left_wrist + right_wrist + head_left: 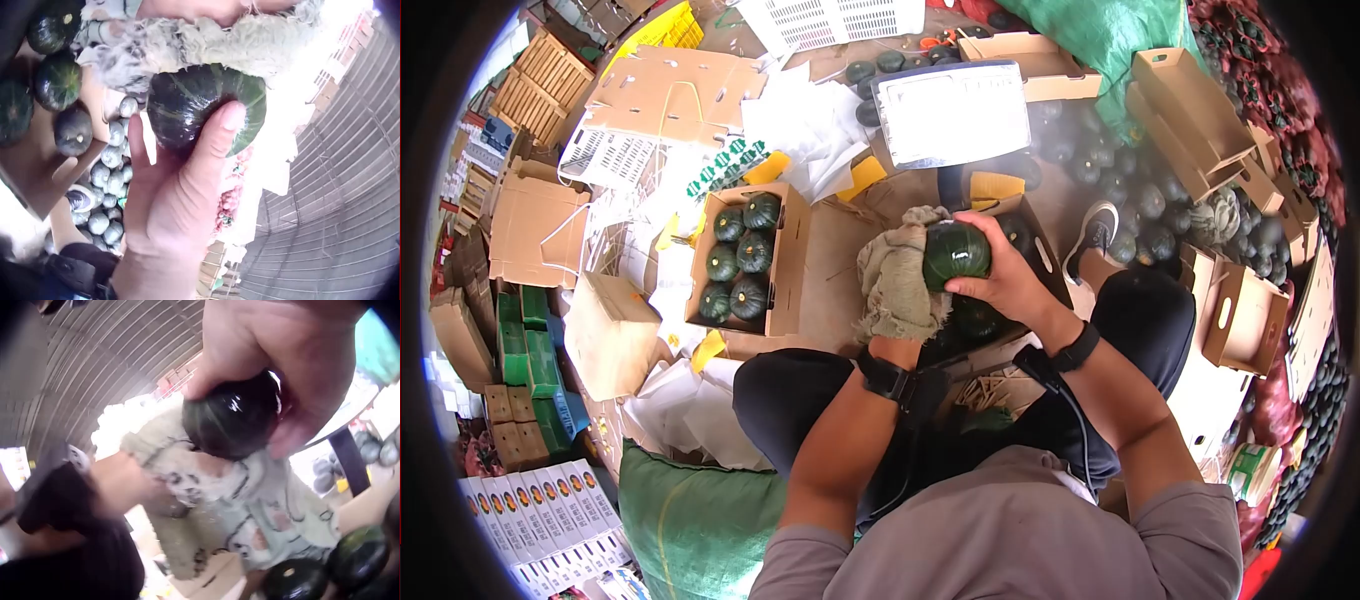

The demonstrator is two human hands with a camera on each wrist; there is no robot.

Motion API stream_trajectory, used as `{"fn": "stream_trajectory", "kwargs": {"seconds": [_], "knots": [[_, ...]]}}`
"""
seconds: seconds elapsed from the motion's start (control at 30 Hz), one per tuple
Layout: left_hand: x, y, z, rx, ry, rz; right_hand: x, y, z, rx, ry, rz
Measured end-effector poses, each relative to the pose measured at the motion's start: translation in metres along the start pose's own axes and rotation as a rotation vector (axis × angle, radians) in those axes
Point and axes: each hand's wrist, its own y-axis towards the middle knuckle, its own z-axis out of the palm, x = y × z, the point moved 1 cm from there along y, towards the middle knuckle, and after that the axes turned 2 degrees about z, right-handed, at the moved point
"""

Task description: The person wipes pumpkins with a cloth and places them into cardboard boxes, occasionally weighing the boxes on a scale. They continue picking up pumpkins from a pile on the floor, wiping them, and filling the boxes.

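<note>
A glossy dark green kabocha squash (956, 254) is held up in front of the person's body. The right hand (1005, 280) grips it from the right, thumb and fingers spread round its side. A worn, frayed cloth (895, 280) covers most of the left hand (194, 9) and lies against the squash's left side. In the right wrist view the cloth (262, 506) shows a printed pattern on a pale ground. Below the hands stands a carton (1045, 250) with more squashes, partly hidden by the hands and the held squash.
To the left, a cardboard box (788, 280) holds several squashes in two rows. Loose squashes (1140, 205) lie on the floor at the right. Empty cartons (1195, 115) stand beyond them. A white crate (950, 115) is ahead, and a green sack (690, 520) lies at the lower left.
</note>
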Motion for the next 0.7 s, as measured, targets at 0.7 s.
{"fn": "stream_trajectory", "kwargs": {"seconds": [0.7], "knots": [[-0.024, -0.017, 0.017, 0.121, 1.140, 0.441, 0.013, 0.005, -0.005, -0.258, 0.340, 0.630]]}}
